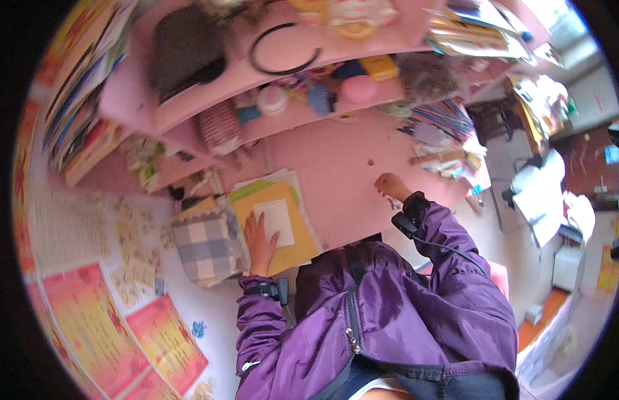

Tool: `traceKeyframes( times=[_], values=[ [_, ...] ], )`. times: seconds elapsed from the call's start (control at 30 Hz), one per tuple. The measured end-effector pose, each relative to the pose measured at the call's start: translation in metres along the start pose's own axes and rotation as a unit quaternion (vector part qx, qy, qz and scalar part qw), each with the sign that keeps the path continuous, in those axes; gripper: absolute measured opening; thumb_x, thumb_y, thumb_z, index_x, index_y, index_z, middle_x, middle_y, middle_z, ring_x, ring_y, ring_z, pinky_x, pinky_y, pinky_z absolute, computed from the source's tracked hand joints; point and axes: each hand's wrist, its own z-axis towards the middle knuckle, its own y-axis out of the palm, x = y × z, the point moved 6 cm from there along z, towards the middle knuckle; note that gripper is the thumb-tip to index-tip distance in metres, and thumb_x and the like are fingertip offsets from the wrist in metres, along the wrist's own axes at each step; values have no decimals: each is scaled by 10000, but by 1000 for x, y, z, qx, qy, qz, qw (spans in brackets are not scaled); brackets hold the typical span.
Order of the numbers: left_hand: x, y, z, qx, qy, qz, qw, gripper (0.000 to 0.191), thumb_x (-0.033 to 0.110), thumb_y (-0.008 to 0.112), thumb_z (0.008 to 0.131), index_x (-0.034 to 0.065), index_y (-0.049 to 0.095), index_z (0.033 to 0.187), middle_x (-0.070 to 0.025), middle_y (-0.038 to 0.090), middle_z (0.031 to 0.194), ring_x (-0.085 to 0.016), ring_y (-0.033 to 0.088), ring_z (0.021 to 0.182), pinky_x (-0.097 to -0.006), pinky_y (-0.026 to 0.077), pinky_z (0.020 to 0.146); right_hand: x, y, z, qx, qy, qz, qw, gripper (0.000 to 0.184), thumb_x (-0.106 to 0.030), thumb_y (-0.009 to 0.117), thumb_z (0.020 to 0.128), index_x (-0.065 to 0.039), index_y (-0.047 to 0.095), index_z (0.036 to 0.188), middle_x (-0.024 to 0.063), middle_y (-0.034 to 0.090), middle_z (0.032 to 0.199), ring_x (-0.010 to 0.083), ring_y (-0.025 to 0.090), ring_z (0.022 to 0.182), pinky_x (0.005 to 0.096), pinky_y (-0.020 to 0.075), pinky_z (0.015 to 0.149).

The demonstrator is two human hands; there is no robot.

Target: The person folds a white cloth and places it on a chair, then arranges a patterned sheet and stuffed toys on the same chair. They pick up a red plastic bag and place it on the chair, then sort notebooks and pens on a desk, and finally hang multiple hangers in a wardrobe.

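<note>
My left hand (260,246) lies on a small white notepad (279,220), its thumb and fingers spread. Under the notepad is a yellow folder (302,237), on top of white sheets and a green-edged one. My right hand (392,186) is curled into a fist over the right part of the pink desk (329,165); nothing shows in it. Just beyond that fist, a small dark round spot (371,162) is on the desktop. A small dark mark shows right beside the wrist.
A checked cloth item (207,246) lies left of the folder. Along the back runs a pink shelf with a white round container (273,99), a pink rounded object (358,89) and a black ring (284,49). Pens and papers crowd the right (447,145). Printed sheets (94,325) cover the left wall.
</note>
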Motion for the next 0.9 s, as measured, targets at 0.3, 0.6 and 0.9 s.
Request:
traceKeyframes(
  times=[0.3,0.6,0.9],
  values=[
    [9,21,2,-102,-40,70,991,948,204,806,696,140,285,1486,-189,150,1569,-413,154,1428,-548,159,1142,49,-164,-56,356,-26,-251,900,336,-73,552,793,-114,607,1122,144,652,1003,360,650,796,482,515,666],
    [48,25,-5,-59,-46,70,995,845,109,729,750,94,289,1470,-210,169,1557,-419,191,1411,-505,182,1152,56,-197,-36,359,-54,-301,882,254,-137,587,799,-104,610,1049,140,639,844,345,649,751,459,506,613],
    [62,25,-44,-44,-135,63,988,755,132,698,796,61,323,1447,-222,202,1542,-419,200,1407,-491,196,1156,135,-300,-123,407,23,-249,878,247,-264,684,767,-79,634,923,100,638,958,323,617,869,433,486,740]
  ],
)
